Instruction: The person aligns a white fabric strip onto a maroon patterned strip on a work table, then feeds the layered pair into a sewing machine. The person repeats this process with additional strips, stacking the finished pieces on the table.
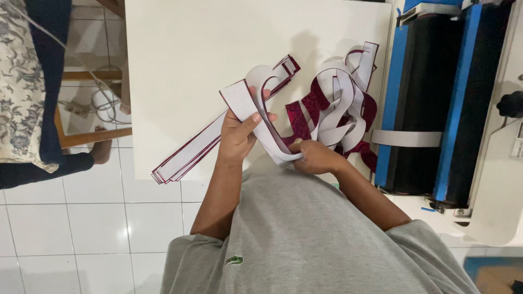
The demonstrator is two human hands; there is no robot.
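Left hand clamps a gathered stack of strips near the table's front edge, right hand pinches one strip's end; tangled pile by the right edge looks unsorted.

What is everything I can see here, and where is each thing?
Flat stack of white strips with dark red edges: one bundle, white and maroon, on the table, left of the hands.
Tangled pile of white and maroon curved strips: one heap, table's right side.
Cream table top: one, centre.
Blue and black roller machine: one, right; a grey strip sticks out.
White floor tiles: lower left.
Patterned cloth: one, far left.
Grey shirt: one, bottom.
Left hand: grips a looped strip.
Right hand: pinches the same loop.
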